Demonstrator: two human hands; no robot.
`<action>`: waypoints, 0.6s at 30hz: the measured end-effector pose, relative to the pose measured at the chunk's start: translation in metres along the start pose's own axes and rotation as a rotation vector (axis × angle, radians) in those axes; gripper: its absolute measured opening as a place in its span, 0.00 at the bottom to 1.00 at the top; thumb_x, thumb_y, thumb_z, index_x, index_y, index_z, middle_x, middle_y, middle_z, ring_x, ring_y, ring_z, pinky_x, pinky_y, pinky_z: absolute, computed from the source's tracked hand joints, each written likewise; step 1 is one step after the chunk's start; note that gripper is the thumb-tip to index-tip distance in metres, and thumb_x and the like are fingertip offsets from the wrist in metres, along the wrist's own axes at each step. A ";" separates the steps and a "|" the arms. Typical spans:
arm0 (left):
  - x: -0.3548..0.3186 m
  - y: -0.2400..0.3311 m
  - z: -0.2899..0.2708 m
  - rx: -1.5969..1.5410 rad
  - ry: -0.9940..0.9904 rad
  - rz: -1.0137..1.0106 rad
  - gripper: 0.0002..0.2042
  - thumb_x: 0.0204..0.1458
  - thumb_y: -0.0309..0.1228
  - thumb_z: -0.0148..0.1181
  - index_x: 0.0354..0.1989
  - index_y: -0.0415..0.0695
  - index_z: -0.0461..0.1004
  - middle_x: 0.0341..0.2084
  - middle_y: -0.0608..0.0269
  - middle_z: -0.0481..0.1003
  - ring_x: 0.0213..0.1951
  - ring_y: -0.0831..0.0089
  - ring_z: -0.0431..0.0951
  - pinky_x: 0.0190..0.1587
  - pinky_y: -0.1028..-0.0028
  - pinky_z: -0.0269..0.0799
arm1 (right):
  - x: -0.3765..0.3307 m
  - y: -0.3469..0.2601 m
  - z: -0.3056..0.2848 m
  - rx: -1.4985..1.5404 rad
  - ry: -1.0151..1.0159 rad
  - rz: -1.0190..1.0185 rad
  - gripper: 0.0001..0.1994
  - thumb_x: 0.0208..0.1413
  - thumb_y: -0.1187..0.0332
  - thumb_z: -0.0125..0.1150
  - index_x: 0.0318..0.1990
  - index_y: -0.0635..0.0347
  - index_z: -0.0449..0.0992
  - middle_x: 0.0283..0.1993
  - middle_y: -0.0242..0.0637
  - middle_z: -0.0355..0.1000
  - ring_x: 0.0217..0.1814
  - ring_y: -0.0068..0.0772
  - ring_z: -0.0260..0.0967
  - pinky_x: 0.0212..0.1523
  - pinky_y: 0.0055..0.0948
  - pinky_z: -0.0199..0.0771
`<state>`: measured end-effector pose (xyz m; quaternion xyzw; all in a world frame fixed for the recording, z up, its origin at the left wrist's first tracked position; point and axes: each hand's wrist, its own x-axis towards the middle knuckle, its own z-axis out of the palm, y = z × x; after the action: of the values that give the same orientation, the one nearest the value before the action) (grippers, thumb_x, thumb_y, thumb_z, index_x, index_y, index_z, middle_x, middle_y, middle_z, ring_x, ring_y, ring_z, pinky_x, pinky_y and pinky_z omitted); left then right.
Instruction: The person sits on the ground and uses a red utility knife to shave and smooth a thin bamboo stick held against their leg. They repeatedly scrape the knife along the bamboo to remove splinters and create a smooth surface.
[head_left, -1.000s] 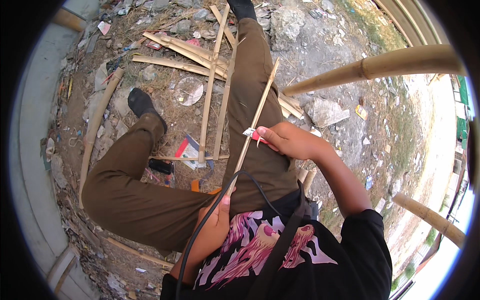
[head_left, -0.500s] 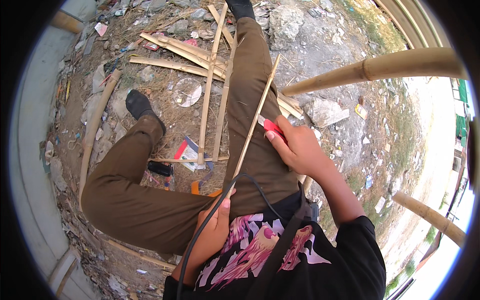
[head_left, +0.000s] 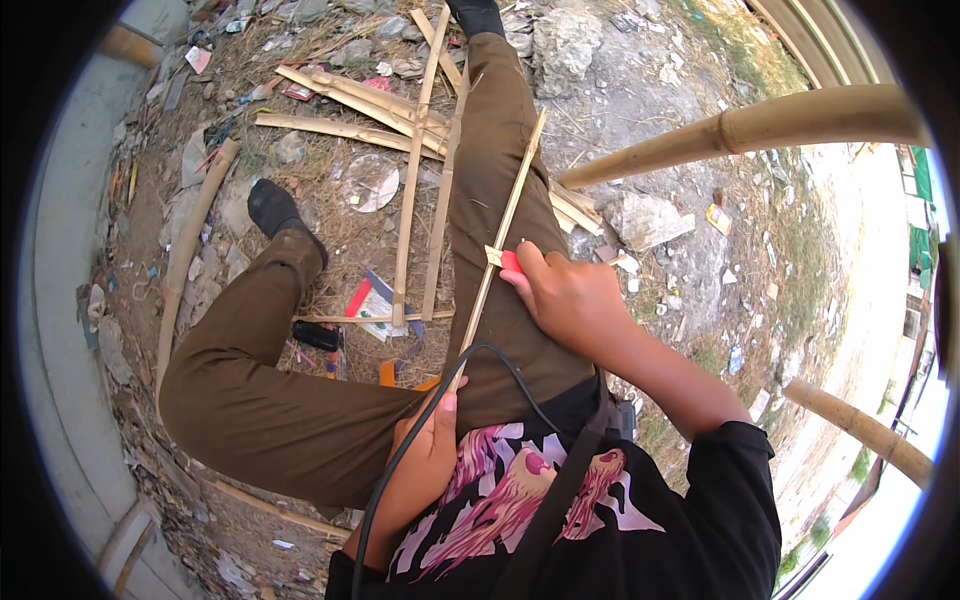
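Observation:
A thin bamboo strip point(head_left: 519, 183) lies slanting along my stretched-out right leg. Its near end is pinched in my left hand point(head_left: 428, 447), thumb on top, close to my waist. My right hand point(head_left: 575, 300) is closed round the red handle of a utility knife point(head_left: 510, 261). The knife's short blade rests across the strip about halfway along. A black cable point(head_left: 398, 455) runs over my left hand and crosses the strip just above it.
Split bamboo pieces point(head_left: 408, 215) lie beyond my legs among stones and litter. A thick bamboo pole point(head_left: 740, 132) slants in from the right, and another pole point(head_left: 860, 432) stands lower right. A pale wall point(head_left: 75, 300) borders the left. A black cylindrical object point(head_left: 317, 335) lies between my legs.
My right hand has moved slightly nearer and left, bringing the knife blade from beside the strip onto it. The strip has shifted a little left; my left hand stays nearly in place.

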<state>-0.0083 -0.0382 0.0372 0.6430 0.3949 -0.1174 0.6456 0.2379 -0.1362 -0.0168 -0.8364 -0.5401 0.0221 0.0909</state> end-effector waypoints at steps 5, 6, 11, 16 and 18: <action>-0.001 -0.008 -0.005 -0.055 -0.053 -0.010 0.24 0.77 0.43 0.39 0.65 0.37 0.72 0.17 0.78 0.57 0.21 0.87 0.55 0.26 0.78 0.54 | 0.000 0.007 0.012 -0.005 0.035 -0.023 0.17 0.66 0.49 0.63 0.35 0.51 0.71 0.18 0.31 0.68 0.14 0.35 0.69 0.14 0.35 0.66; -0.002 -0.009 -0.006 -0.076 -0.072 -0.022 0.24 0.78 0.43 0.39 0.65 0.37 0.72 0.17 0.78 0.57 0.21 0.87 0.54 0.26 0.78 0.53 | 0.000 0.008 0.013 0.001 0.039 -0.028 0.17 0.66 0.49 0.63 0.35 0.51 0.71 0.18 0.31 0.68 0.15 0.34 0.69 0.14 0.36 0.66; -0.004 0.002 -0.013 -0.111 -0.098 -0.085 0.25 0.77 0.45 0.39 0.64 0.37 0.72 0.17 0.79 0.57 0.21 0.88 0.54 0.26 0.79 0.51 | 0.000 0.007 0.005 0.053 -0.027 -0.004 0.16 0.67 0.50 0.62 0.38 0.53 0.72 0.21 0.34 0.72 0.18 0.39 0.72 0.17 0.39 0.68; 0.003 0.002 -0.010 -0.234 -0.147 -0.115 0.27 0.77 0.48 0.38 0.63 0.38 0.73 0.17 0.79 0.56 0.22 0.88 0.53 0.26 0.81 0.49 | -0.006 0.015 0.000 0.324 -0.077 -0.001 0.16 0.69 0.52 0.60 0.40 0.55 0.71 0.27 0.39 0.76 0.24 0.50 0.75 0.22 0.44 0.71; 0.006 0.005 -0.014 -0.342 -0.202 -0.164 0.28 0.77 0.50 0.37 0.63 0.39 0.74 0.17 0.79 0.56 0.22 0.88 0.53 0.27 0.82 0.48 | -0.006 0.015 -0.002 0.321 -0.102 0.024 0.16 0.69 0.52 0.59 0.41 0.55 0.71 0.28 0.40 0.76 0.24 0.51 0.75 0.23 0.45 0.71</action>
<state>-0.0059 -0.0227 0.0386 0.4747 0.3933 -0.1649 0.7699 0.2491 -0.1475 -0.0173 -0.8153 -0.5234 0.1518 0.1957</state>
